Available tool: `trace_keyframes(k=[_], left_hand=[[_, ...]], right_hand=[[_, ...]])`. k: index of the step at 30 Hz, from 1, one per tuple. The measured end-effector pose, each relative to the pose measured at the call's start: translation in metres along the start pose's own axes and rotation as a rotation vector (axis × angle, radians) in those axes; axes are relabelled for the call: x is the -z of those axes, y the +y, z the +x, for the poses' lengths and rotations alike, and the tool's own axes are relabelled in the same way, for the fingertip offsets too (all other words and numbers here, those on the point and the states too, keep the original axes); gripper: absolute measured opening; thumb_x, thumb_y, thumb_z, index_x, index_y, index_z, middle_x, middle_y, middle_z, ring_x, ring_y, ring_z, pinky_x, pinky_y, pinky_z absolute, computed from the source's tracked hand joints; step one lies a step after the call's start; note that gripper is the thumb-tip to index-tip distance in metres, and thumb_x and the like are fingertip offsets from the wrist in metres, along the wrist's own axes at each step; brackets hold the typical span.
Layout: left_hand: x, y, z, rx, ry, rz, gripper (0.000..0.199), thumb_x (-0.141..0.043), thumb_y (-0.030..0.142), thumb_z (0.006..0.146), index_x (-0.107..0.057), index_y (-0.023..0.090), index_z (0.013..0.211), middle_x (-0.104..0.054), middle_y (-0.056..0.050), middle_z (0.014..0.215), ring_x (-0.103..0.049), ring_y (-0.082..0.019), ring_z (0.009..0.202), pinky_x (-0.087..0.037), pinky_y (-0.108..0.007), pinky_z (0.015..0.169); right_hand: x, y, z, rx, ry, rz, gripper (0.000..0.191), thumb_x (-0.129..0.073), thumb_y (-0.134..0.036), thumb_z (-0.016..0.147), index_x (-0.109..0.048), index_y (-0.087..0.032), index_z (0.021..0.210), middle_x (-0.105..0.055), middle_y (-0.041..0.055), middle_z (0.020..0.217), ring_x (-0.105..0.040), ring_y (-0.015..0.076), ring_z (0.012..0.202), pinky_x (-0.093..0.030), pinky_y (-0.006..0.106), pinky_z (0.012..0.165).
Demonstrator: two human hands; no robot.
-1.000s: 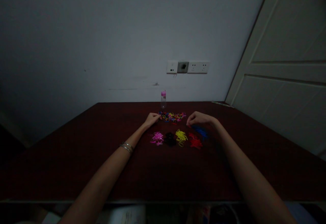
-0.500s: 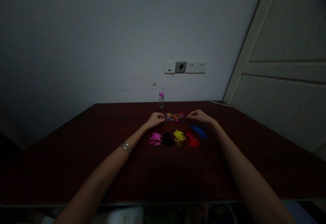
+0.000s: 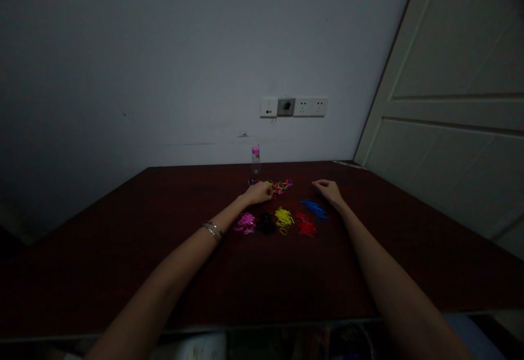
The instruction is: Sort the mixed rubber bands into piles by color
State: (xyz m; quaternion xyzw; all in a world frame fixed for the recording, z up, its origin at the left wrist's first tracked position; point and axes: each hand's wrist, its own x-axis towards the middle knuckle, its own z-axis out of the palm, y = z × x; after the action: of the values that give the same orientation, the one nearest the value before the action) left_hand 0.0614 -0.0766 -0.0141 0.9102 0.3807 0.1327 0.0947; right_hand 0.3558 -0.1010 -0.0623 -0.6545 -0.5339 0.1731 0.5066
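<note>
A mixed heap of colored rubber bands (image 3: 282, 186) lies toward the back of the table. My left hand (image 3: 260, 192) is at its near left edge, fingers curled together and pointing right; whatever they pinch is hidden. Right of the heap, my right hand (image 3: 327, 190) has thumb and fingers drawn together, and I cannot make out anything in them. Closer to me lie single-color piles: pink bands (image 3: 245, 222), black bands (image 3: 266, 222), yellow bands (image 3: 283, 217), red bands (image 3: 305, 225) and blue bands (image 3: 315, 208), the blue just below my right hand.
Behind the heap stands a clear bottle with a pink top (image 3: 256, 159). The dark red table (image 3: 196, 185) meets a wall with sockets (image 3: 310, 107). A white paneled door (image 3: 446, 109) is on the right. Items sit on a shelf under the table's front edge.
My left hand has moved right along the near side of the heap. My right hand has drawn away to the right of it. The view has shifted slightly.
</note>
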Motion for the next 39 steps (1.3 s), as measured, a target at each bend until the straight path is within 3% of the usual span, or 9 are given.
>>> trace_keyframes(k=[8, 17, 22, 27, 35, 39], left_hand=[[0.005, 0.017, -0.001, -0.042, -0.016, -0.065, 0.014, -0.056, 0.014, 0.067, -0.069, 0.015, 0.070, -0.063, -0.003, 0.066, -0.052, -0.012, 0.060, -0.036, -0.021, 0.059], [-0.003, 0.059, 0.008, -0.251, -0.108, -0.218, 0.016, -0.057, 0.014, 0.067, -0.070, 0.013, 0.075, -0.062, 0.000, 0.065, -0.051, -0.008, 0.059, -0.035, -0.018, 0.057], [-0.004, 0.065, 0.006, -0.284, -0.138, -0.306, 0.016, -0.059, 0.016, 0.066, -0.071, 0.013, 0.076, -0.060, 0.001, 0.060, -0.048, -0.008, 0.055, -0.034, -0.019, 0.055], [-0.001, 0.037, 0.009, -0.180, 0.000, -0.461, 0.020, -0.059, 0.023, 0.067, -0.072, 0.011, 0.077, -0.064, -0.002, 0.067, -0.052, -0.010, 0.061, -0.036, -0.021, 0.057], [0.002, -0.055, -0.008, 0.262, 0.530, -0.553, 0.030, -0.052, 0.035, 0.071, -0.069, 0.011, 0.065, -0.063, -0.003, 0.059, -0.053, -0.014, 0.060, -0.037, -0.023, 0.058], [0.007, -0.086, -0.023, 0.428, 0.771, -0.588, 0.029, -0.052, 0.036, 0.070, -0.067, 0.013, 0.058, -0.063, -0.004, 0.059, -0.055, -0.015, 0.062, -0.037, -0.023, 0.060]], right_hand=[[-0.003, 0.000, 0.000, 0.035, -0.001, -0.029, 0.038, -0.057, -0.043, 0.064, -0.071, -0.012, 0.080, -0.070, 0.0086, 0.078, -0.062, 0.0211, 0.072, -0.045, 0.028, 0.064], [-0.007, 0.006, 0.002, 0.063, 0.016, -0.018, 0.034, -0.058, -0.041, 0.065, -0.071, -0.012, 0.077, -0.069, 0.0071, 0.070, -0.062, 0.0199, 0.068, -0.046, 0.027, 0.062], [-0.007, 0.008, 0.003, 0.067, 0.029, -0.034, 0.031, -0.059, -0.039, 0.065, -0.072, -0.014, 0.076, -0.070, 0.0078, 0.076, -0.063, 0.0204, 0.071, -0.046, 0.027, 0.064], [-0.006, 0.006, 0.002, 0.063, 0.014, -0.080, 0.032, -0.057, -0.039, 0.067, -0.072, -0.014, 0.078, -0.071, 0.0080, 0.079, -0.063, 0.0208, 0.073, -0.046, 0.028, 0.066], [-0.005, 0.004, 0.001, 0.081, -0.004, -0.098, 0.033, -0.055, -0.041, 0.067, -0.071, -0.013, 0.077, -0.070, 0.0082, 0.077, -0.063, 0.0216, 0.073, -0.044, 0.028, 0.064], [-0.004, 0.001, -0.002, 0.091, -0.016, -0.127, 0.032, -0.054, -0.040, 0.067, -0.071, -0.014, 0.076, -0.070, 0.0078, 0.075, -0.063, 0.0220, 0.073, -0.044, 0.028, 0.063]])
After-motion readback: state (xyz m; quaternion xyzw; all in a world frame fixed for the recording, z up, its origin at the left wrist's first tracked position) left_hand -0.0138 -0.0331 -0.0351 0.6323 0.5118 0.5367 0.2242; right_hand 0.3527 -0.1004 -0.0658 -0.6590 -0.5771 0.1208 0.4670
